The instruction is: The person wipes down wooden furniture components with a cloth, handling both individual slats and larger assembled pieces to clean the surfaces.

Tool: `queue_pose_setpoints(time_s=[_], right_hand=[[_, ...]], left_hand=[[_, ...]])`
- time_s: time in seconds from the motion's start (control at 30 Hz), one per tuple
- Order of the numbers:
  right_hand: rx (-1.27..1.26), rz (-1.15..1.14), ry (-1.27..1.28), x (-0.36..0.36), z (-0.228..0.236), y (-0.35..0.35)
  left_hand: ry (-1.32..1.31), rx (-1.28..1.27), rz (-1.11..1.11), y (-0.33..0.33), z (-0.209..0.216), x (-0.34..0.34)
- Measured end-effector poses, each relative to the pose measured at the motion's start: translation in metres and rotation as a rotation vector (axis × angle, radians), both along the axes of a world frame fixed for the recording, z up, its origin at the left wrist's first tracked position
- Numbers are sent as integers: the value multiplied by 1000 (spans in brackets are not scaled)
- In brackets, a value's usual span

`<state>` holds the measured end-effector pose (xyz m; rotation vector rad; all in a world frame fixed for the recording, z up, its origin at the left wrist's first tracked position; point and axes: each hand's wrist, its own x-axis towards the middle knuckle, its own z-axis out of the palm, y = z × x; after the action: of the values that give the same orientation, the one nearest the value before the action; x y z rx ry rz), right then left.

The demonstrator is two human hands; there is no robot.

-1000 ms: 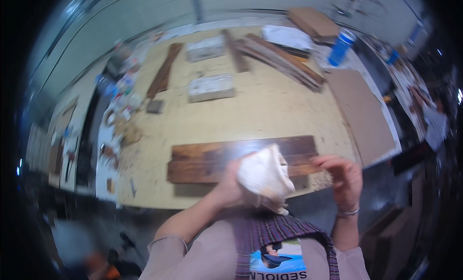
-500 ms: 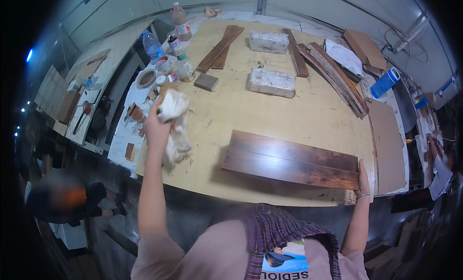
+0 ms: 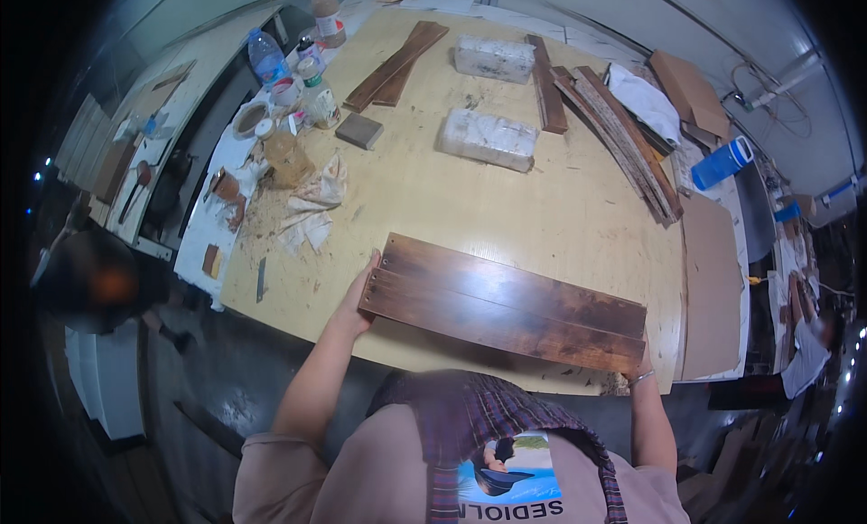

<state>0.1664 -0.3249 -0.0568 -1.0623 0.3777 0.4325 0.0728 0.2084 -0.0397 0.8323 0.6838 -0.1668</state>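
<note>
A glossy dark-brown wooden panel [image 3: 506, 300], with a lengthwise seam and small holes at its left end, is held between my hands over the table's near edge. My left hand [image 3: 358, 300] grips its left end, the fingers partly hidden behind it. At the opposite end my right hand [image 3: 638, 363] holds the lower corner, mostly hidden by the wood. A stained white cloth [image 3: 316, 206] lies crumpled on the table, up and left of the panel.
Two wrapped blocks [image 3: 488, 138] and several brown wood strips [image 3: 397, 64] lie farther back. Bottles and jars [image 3: 287, 154] crowd the left side, near a small grey-brown block [image 3: 359, 131]. A blue bottle [image 3: 722, 161] and cardboard [image 3: 711, 289] are at right. A person [image 3: 99, 280] is at far left.
My left hand has let go of the cloth, which now lies on the table. It has moved right and taken hold of the panel's left end. My right hand keeps its hold.
</note>
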Motion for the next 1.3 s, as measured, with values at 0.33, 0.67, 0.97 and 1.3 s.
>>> queue_pose_setpoints(time_s=[0.33,0.67,0.97,1.3], right_hand=[[146,262,150,25,-1,11],[-24,635,214,74,-7,90],[-99,679,314,84,1,113],[-194,645,370,91,-12,104]], left_hand=[[38,-22,359,-23,-5,-100],[0,-43,798,-64,-24,-246],[222,-143,604,-55,1,-242],[393,-199,575,-40,-10,-242]])
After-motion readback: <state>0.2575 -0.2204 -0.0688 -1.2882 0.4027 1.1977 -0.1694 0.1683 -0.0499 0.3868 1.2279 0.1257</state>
